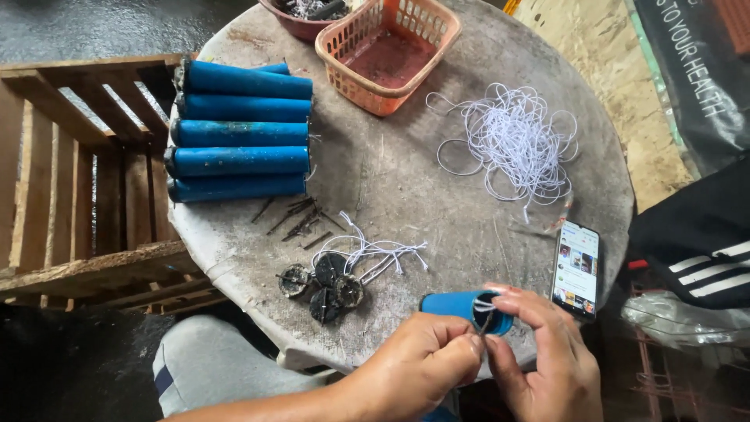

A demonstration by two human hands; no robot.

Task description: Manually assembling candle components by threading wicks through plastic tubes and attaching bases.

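Blue tube [461, 306] lies on the near edge of the round counter [437, 187], just beyond both hands, its open end beside the right fingers. Far left of the fingers, five more blue tubes [238, 133] are stacked side by side, with dark nails [297, 219] and round blackened discs [324, 285] nearer. The left hand [414, 367] pinches a small dark piece with white string [486, 316] between thumb and forefinger. The right hand [547, 359] curls around the tube's end, fingers grasping it. Beyond them sits an orange basket [391, 51]; to the right, a tangle of white cord [516, 141] and a phone [576, 270].
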